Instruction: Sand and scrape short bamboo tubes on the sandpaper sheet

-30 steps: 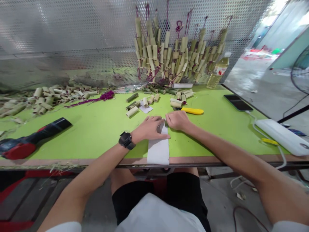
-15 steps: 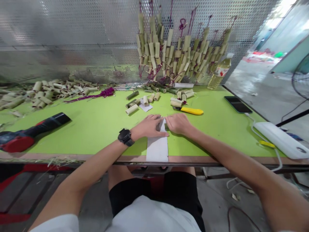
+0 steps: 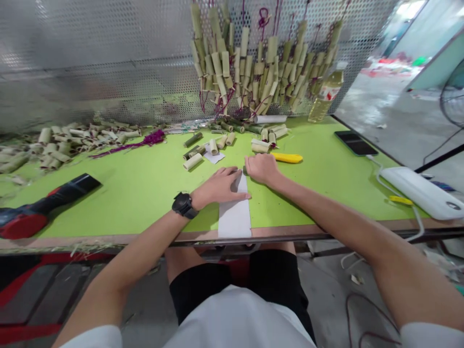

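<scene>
A white strip of paper (image 3: 235, 217) lies lengthwise on the green table top, its near end at the front edge. My left hand (image 3: 220, 186) rests over the strip with its thumb and fingers spread, pressing on it. By the strip's far right corner my right hand (image 3: 261, 169) is closed, knuckles up. A small dark greenish bit shows at its fingertips, too little to name. Just beyond that hand lies a yellow-handled cutter (image 3: 288, 158), partly hidden by it. Short bamboo tubes (image 3: 193, 162) lie beyond my left hand, near a small piece of paper (image 3: 214, 157).
A red and black power tool (image 3: 47, 205) lies at the left, before a heap of bamboo pieces (image 3: 54, 145) and purple cord (image 3: 154, 137). Strung bamboo (image 3: 253, 72) hangs on the perforated metal behind. A bottle (image 3: 326, 96), phone (image 3: 355, 143) and white power bank (image 3: 424, 192) are at right.
My right hand has shifted slightly away from me along the strip's right edge and now covers part of the cutter. My left hand stays on the paper. The view has tilted slightly.
</scene>
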Demonstrator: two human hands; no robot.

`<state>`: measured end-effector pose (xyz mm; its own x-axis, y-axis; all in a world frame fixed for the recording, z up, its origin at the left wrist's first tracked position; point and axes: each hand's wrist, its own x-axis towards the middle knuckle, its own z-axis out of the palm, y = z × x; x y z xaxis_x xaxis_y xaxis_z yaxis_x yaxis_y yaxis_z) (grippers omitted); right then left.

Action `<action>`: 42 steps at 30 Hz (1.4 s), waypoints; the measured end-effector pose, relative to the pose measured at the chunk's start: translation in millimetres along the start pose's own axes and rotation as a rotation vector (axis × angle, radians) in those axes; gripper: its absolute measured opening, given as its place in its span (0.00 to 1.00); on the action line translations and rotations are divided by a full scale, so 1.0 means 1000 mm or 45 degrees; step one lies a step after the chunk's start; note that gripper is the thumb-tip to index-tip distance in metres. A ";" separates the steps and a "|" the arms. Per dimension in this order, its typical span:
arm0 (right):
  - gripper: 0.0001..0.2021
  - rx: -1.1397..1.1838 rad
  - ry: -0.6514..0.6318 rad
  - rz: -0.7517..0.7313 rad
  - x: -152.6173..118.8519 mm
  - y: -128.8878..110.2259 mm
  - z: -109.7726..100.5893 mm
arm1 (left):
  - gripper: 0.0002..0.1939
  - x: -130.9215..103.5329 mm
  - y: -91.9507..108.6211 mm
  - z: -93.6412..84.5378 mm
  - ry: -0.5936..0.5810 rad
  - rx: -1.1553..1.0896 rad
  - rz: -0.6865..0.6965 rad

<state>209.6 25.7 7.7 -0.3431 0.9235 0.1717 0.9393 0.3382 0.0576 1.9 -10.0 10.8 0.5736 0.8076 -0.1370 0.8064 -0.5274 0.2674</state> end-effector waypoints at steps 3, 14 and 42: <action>0.33 0.156 0.040 0.100 0.004 0.007 0.003 | 0.60 -0.002 0.002 0.000 -0.008 -0.011 -0.014; 0.38 1.647 -0.435 0.259 -0.008 0.031 0.009 | 0.59 -0.007 0.001 0.004 0.008 -0.050 -0.011; 0.28 0.328 -0.062 -0.084 -0.006 0.004 -0.003 | 0.62 -0.004 0.005 0.002 0.043 -0.093 -0.047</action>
<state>215.8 20.8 9.5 -0.4094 0.9034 0.1277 0.8847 0.4273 -0.1865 4.2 -16.8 10.9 0.5373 0.8353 -0.1163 0.8138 -0.4774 0.3314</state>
